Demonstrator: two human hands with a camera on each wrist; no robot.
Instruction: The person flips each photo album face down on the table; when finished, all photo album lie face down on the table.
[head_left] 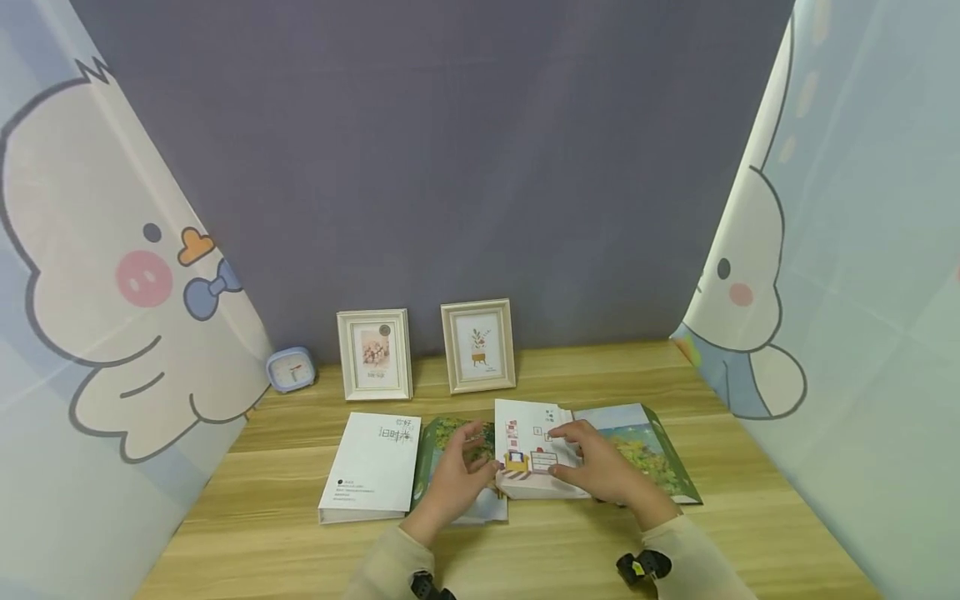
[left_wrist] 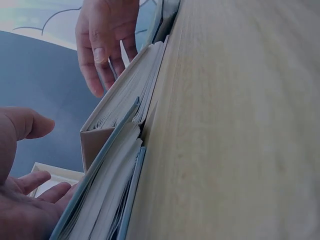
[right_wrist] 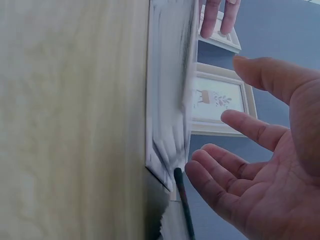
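You had both hands at a stack of illustrated cards (head_left: 536, 454) lying on the opened green folder (head_left: 652, 454) at the middle of the desk (head_left: 750, 500). The cards were out of the white box (head_left: 372, 467), which lay shut just to the left; they sat roughly squared, though the left wrist view showed edges fanned and uneven, so the gathering looked part done and the tidying or sorting still ahead.

Your left hand (head_left: 457, 475) reached in from the left, fingers relaxed and slightly spread, tips at the stack's left edge and gripping nothing. Your right hand (head_left: 596, 467) lay over the stack's right side, palm down, fingers nearly straight and resting on the top card; the right wrist view showed the palm released, closing on nothing.

Behind, two picture frames (head_left: 477, 346) stood against the grey backdrop, a small blue clock (head_left: 291, 369) to their left.
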